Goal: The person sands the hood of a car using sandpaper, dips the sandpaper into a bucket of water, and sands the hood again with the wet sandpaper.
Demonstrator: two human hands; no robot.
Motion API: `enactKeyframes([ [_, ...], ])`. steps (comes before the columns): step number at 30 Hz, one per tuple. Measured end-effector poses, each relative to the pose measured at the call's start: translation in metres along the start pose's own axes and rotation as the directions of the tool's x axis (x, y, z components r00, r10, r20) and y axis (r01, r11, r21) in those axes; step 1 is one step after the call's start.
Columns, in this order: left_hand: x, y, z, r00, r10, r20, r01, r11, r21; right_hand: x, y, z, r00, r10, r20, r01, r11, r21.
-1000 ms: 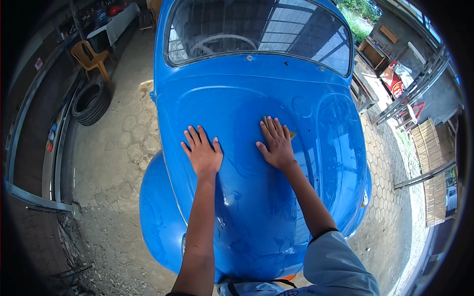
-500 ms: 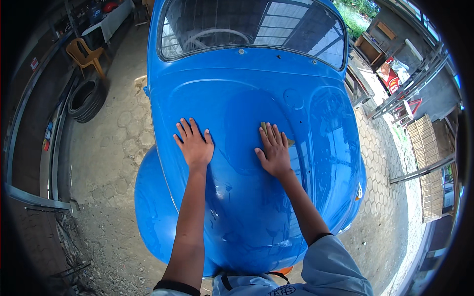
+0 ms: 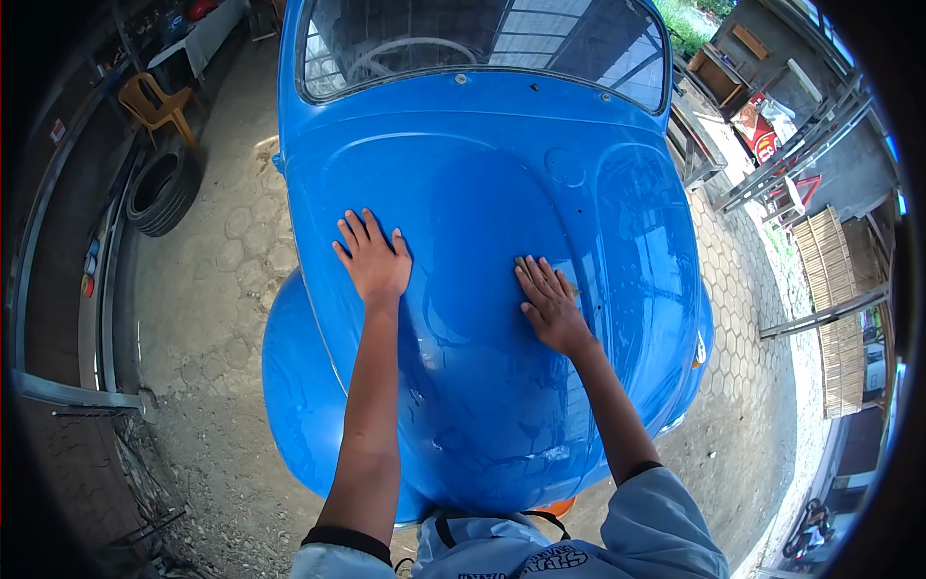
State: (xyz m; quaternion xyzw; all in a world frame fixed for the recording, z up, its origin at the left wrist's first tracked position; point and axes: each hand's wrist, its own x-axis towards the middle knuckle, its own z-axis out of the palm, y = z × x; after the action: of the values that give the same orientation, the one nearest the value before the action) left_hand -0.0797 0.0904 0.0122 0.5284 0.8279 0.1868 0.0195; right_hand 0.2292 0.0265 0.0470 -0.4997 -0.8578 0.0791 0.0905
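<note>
A wet, glossy blue car hood [image 3: 463,415] fills the middle of the view. My left hand [image 3: 378,270] lies flat on its left side, fingers spread, holding nothing. On the right part of the hood, my right hand [image 3: 552,314] presses down a flat olive-tan piece that looks like sandpaper [image 3: 522,261]. Only small edges of it show, at the fingertips and beside the little finger; the palm hides the rest. A darker, rounded patch of the hood lies between my hands.
The windshield [image 3: 482,48] rises beyond the hood, and a rounded blue fender [image 3: 299,396] bulges at the left. Along the left stand a tyre [image 3: 162,193] and a yellow plastic chair [image 3: 159,104]. On the right are metal posts [image 3: 825,324] and a bamboo screen [image 3: 830,309].
My right hand has slid toward me and slightly right across the hood, with the sandpaper under it. My left hand stays flat in about the same place. The view has shifted slightly.
</note>
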Motion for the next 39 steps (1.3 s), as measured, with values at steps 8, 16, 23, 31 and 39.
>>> enactKeyframes([
  [8, -0.004, -0.007, 0.004, 0.999, 0.002, -0.04, -0.003, 1.0, -0.022, 0.006, -0.101, 0.046, 0.987, -0.158, -0.01, 0.155, 0.978, -0.142],
  [16, -0.05, -0.047, 0.006, 0.965, 0.207, -0.161, -0.251, 0.906, -0.34, -0.049, -0.005, 0.014, 0.987, -0.139, 0.079, 0.14, 0.99, -0.004],
  [23, -0.17, -0.055, 0.0, 0.943, 0.252, -0.219, -0.327, 0.83, -0.452, 0.002, -0.067, 0.05, 0.97, 0.008, -0.242, -0.027, 0.997, -0.076],
  [31, -0.258, -0.073, -0.003, 0.965, 0.224, -0.138, -0.261, 0.882, -0.392, -0.096, -0.07, 0.044, 0.921, -0.352, 0.167, 0.344, 0.936, 0.075],
  [39, -0.263, -0.063, -0.002, 0.962, 0.25, -0.109, -0.27, 0.931, -0.244, -0.044, -0.017, 0.047, 0.932, 0.204, -0.298, -0.22, 0.975, -0.022],
])
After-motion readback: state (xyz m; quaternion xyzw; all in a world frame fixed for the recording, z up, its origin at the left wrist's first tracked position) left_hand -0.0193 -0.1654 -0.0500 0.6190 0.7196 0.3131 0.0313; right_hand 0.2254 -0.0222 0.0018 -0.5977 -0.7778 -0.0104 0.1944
